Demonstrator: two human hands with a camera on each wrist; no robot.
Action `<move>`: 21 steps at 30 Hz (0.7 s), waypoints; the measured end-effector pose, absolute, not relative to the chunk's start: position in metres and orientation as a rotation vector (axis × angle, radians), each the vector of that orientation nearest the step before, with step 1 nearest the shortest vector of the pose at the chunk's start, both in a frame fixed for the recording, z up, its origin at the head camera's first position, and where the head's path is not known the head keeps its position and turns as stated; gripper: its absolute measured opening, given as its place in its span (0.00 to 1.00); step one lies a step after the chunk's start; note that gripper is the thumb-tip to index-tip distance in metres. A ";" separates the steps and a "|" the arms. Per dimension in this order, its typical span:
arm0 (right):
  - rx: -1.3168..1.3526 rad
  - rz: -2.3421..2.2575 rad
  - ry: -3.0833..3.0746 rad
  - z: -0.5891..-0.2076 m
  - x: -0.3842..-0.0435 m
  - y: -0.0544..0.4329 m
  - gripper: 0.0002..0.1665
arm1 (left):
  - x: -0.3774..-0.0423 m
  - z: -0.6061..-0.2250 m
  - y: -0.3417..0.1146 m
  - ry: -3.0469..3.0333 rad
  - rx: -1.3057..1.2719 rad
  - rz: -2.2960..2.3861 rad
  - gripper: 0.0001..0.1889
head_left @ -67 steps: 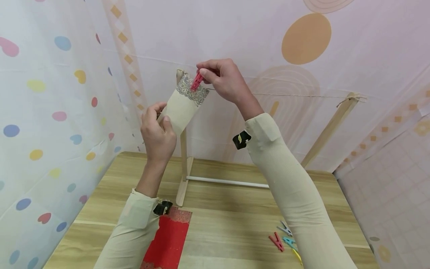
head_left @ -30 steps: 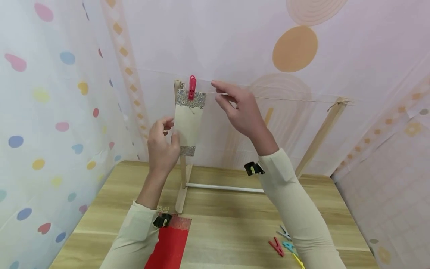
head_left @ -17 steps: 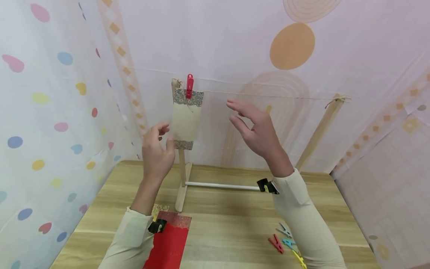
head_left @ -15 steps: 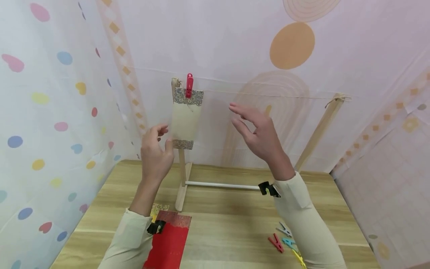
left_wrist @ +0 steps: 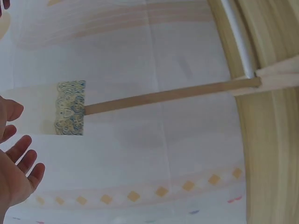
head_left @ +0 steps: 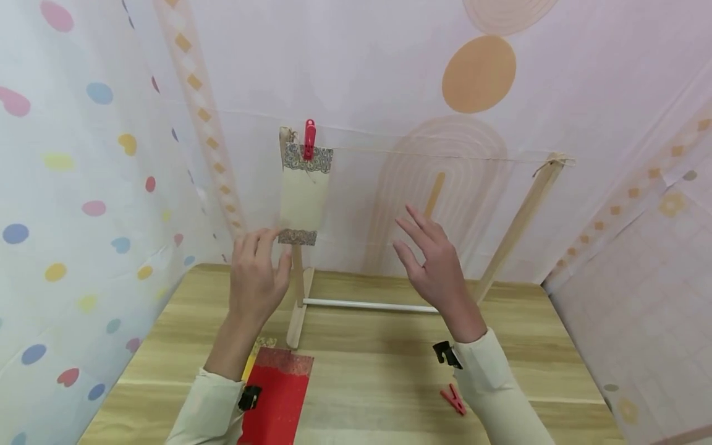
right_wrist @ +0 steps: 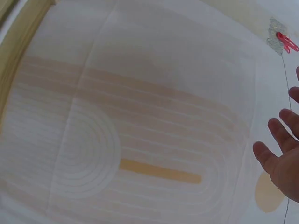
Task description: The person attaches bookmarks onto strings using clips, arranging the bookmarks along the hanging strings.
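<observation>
A cream paper card [head_left: 303, 199] with patterned bands at top and bottom hangs from the string [head_left: 389, 150], near the left post. A red clothespin [head_left: 309, 141] grips its top edge. My left hand [head_left: 255, 278] is close to the card's lower left corner, fingers relaxed and holding nothing. In the left wrist view the card's patterned lower band [left_wrist: 70, 108] shows just past the fingers. My right hand [head_left: 434, 262] is in the air right of the card, fingers spread, holding nothing. The right wrist view shows the clothespin [right_wrist: 287, 42] on the card beyond the fingers.
The stand has a left wooden post [head_left: 297, 275], a right wooden post [head_left: 517, 225] and a white rod [head_left: 369, 305] between them low down. On the table lie a red card [head_left: 278, 395], a yellow card [head_left: 250, 364] partly under it, and another red clothespin [head_left: 453, 399].
The right hand has let go of the red clothespin, which stays on the card and string. The left hand has released the card, now hanging straight. Both hands have drawn back and down.
</observation>
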State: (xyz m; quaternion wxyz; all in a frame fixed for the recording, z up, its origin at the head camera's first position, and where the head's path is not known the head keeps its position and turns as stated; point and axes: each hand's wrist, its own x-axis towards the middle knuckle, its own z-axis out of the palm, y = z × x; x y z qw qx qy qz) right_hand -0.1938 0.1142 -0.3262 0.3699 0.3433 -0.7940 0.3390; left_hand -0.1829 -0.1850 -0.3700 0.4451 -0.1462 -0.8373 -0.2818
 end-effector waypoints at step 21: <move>0.739 0.661 -2.218 -0.394 -0.158 0.165 0.34 | -0.148 -0.419 -0.216 -2.205 -0.428 -0.452 0.23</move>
